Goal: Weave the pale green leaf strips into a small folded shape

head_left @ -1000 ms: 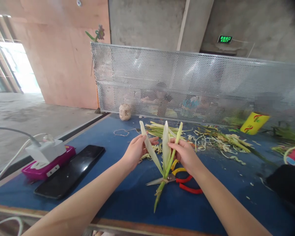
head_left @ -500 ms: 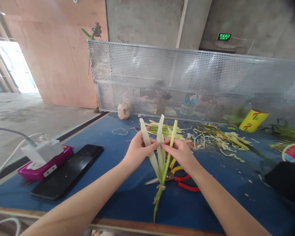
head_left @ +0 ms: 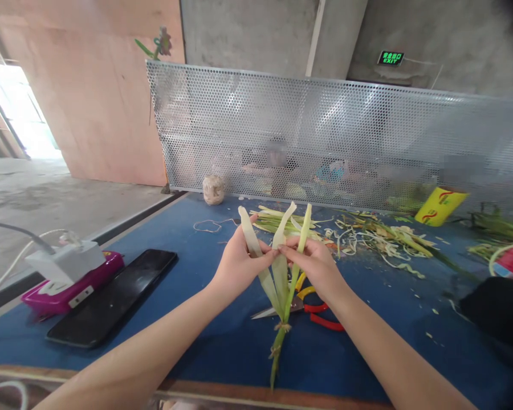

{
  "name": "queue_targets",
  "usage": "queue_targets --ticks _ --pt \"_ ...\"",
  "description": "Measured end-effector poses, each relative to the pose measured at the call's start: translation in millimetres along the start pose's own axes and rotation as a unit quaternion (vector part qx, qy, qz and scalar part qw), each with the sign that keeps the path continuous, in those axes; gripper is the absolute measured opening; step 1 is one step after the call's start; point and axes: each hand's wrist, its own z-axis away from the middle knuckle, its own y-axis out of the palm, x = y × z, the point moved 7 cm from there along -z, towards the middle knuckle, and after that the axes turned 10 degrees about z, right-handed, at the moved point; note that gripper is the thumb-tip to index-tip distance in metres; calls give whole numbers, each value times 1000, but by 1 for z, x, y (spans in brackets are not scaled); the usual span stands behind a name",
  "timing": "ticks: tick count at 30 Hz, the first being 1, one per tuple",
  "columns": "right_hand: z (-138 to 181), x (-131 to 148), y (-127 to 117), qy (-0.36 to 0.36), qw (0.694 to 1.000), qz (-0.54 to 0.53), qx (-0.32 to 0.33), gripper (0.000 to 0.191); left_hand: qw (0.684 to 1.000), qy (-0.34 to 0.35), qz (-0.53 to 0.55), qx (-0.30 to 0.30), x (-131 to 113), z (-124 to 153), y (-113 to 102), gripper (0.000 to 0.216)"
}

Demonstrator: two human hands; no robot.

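A bundle of pale green plant leaves (head_left: 279,283), tied at its stem with a thin cord (head_left: 283,326), stands spread in three strips between my hands. My left hand (head_left: 241,257) is closed, with the left strip running through it and the thumb and finger pinching the middle strip's edge. Opposite it, my right hand (head_left: 311,259) pinches the same middle strip while the right strip passes between its fingers. Behind the stem lie scissors (head_left: 301,306) with red and yellow handles, partly hidden by the leaves and my right hand.
A black phone (head_left: 115,296) lies left beside a purple power strip (head_left: 74,285) with a white charger. Cut leaves (head_left: 393,239) and scraps are strewn behind my hands. A yellow roll (head_left: 441,206) stands near the perforated metal screen (head_left: 239,125); a person sits beyond it.
The middle strip's tip has bent over to the right between my fingers. Both hands keep nearly the same place, and the view has shifted slightly.
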Motion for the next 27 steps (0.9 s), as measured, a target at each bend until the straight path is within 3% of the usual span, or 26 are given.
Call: queue_targets --ticks 7,14,20,24,27 --pt "-1 -13 3 63 998 -6 -13 34 998 11 -59 -16 -4 1 -3 75" --pt "0 -13 6 68 996 -28 51 30 999 -12 -45 6 -4 1 -1 77" --pt "5 -15 16 111 977 -129 128 26 997 -50 48 36 -1 1 3 83" --pt "10 -11 21 136 950 -217 179 25 981 -75 153 93 0 3 11 90" --pt "12 -10 21 141 940 -238 199 22 972 -96 193 95 2 4 12 90"
